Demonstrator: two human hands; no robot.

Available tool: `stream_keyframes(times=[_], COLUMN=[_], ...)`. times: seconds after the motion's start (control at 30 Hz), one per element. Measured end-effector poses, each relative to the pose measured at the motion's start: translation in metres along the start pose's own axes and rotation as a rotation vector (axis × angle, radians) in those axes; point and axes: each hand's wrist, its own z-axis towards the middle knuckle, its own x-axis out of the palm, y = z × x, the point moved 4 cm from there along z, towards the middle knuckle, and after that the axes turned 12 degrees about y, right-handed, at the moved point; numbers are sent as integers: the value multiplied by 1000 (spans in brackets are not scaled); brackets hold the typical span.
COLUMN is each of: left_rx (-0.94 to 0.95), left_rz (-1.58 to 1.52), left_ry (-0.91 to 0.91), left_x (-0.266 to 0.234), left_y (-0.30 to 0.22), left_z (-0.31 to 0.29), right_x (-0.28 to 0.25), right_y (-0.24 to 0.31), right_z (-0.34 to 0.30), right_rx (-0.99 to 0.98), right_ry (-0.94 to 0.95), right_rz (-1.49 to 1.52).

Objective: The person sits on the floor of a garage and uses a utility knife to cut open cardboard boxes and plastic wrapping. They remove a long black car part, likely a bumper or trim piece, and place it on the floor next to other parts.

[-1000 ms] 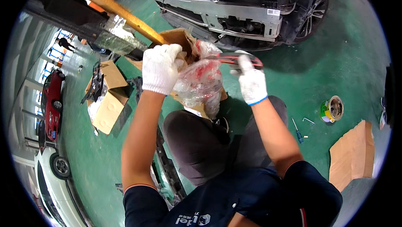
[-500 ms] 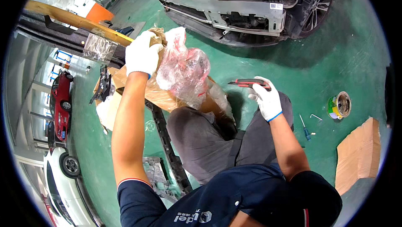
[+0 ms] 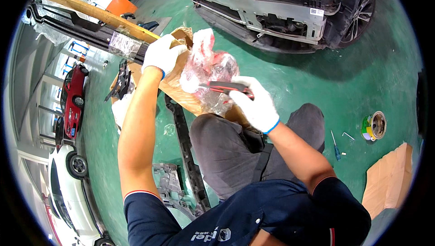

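Observation:
My right hand, in a white glove with a blue cuff, is closed round a red-and-black utility knife. The knife points left, over a crumpled bundle of clear plastic wrap with red marks. At the bundle's left, my gloved left hand grips the crumpled upper end of a brown cardboard wrapping. Its fingertips are partly hidden against the cardboard. The wrapping slants down towards my knees, under the plastic. Whether the blade touches the plastic I cannot tell.
A car with its front bumper off stands ahead. A long black part lies by my left knee. On the green floor at right are a screwdriver, an open can and flat cardboard. Red and white cars stand left.
My right hand has brought the knife left and up from beside my right knee to the plastic bundle. My left hand stays at the cardboard. The view has shifted slightly.

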Motion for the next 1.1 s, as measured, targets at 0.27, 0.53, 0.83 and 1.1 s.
stream_keyframes(times=[0.27, 0.53, 0.83, 1.1], left_rx=[-110, -257, -263, -252], left_rz=[104, 127, 118, 131], left_ry=[-17, 57, 36, 44], left_x=[8, 5, 17, 9], left_y=[-13, -41, -28, -50], left_z=[20, 31, 44, 32], right_x=[71, 85, 44, -8], right_y=[8, -37, -85, -124], right_z=[30, 19, -35, -81], right_rx=[-407, -108, 168, 315], right_ry=[-96, -6, 255, 311], right_rz=[-409, -895, -1124, -1139])
